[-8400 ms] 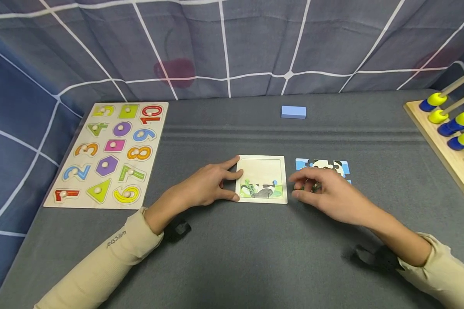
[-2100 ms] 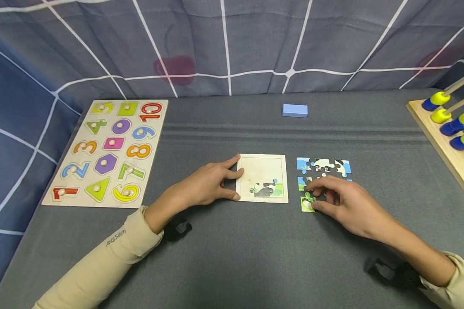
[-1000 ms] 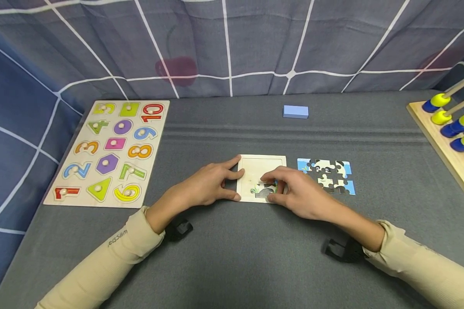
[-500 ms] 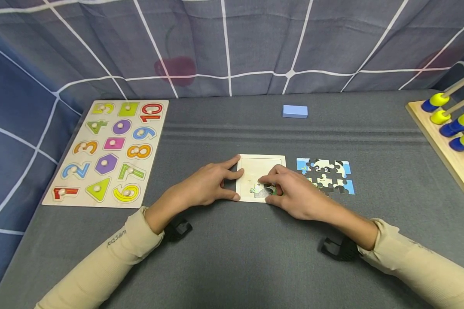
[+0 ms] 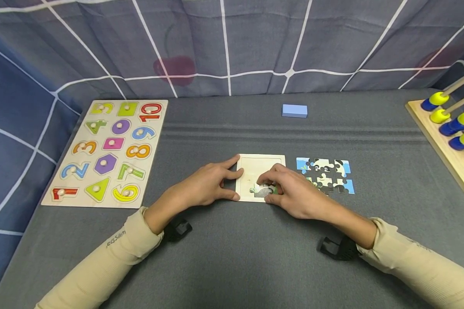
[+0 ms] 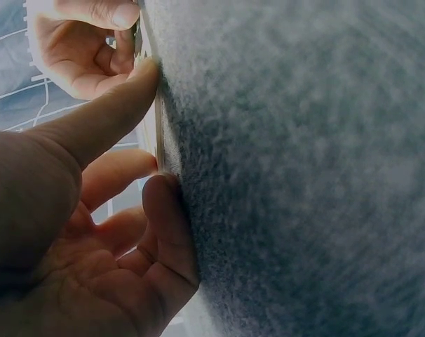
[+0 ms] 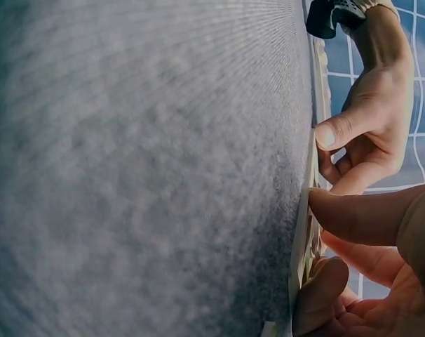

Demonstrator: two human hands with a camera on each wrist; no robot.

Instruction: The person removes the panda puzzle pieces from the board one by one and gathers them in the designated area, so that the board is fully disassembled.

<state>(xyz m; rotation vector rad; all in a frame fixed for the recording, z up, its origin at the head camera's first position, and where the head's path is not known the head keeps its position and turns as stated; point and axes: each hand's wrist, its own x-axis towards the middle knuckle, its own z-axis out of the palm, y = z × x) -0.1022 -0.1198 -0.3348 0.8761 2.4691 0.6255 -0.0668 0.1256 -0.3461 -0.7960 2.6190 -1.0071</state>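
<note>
A pale wooden puzzle tray (image 5: 251, 167) lies mid-table, its upper part bare. Along its left edge the left hand (image 5: 201, 184) steadies it, with thumb and index finger spread at the corners. Low in the tray, the right hand (image 5: 294, 193) has thumb and index finger on a grey-white puzzle piece (image 5: 262, 192) and pinches it. That hand hides the tray's lower right. To the right, loose panda puzzle pieces (image 5: 324, 180) are laid out in rows, partly covered by the right hand. Both hands meet the tray's thin edge (image 6: 156, 130) in the left wrist view.
A number-and-shape peg board (image 5: 104, 154) lies at the left. A small blue block (image 5: 294, 110) sits towards the back. At the far right stands a wooden bead-peg stand (image 5: 441, 137). A checked cloth (image 5: 255, 43) hangs behind the table.
The right hand has moved left from the loose pieces to the tray. Compared with the oldest frame, the tray shows less picture at its lower left, and more pieces lie at right. Left hand unchanged.
</note>
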